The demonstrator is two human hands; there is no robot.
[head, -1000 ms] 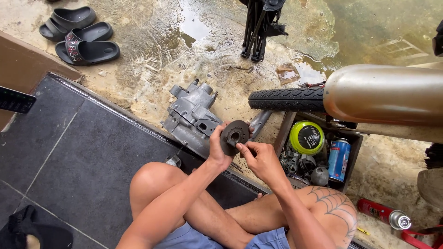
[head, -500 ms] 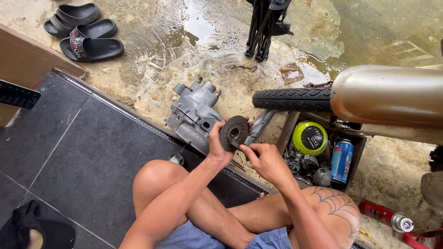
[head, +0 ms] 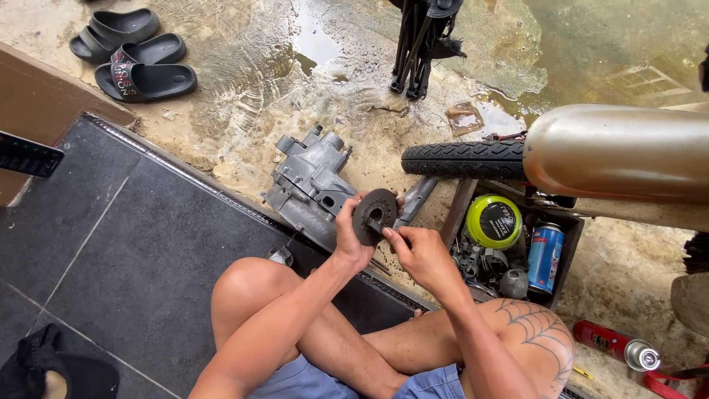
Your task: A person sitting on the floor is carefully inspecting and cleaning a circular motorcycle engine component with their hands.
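Dark steel, the round toothed disc (head: 374, 215) stands on edge above the grey engine casing (head: 310, 188), pinched in the left hand (head: 350, 238); the right hand (head: 417, 253), fingers curled, touches its lower rim from the right.

Dark round metal disc (head: 374, 215) with centre hole, held upright, above grey engine casing (head: 310, 186)

Disc's (head: 374, 215) near rim hidden behind left hand (head: 350, 241), metal tank (head: 628, 151) cut by right edge, red strap (head: 676, 382) cropped at corner, parts in wooden box (head: 563, 255) too jumbled to tell
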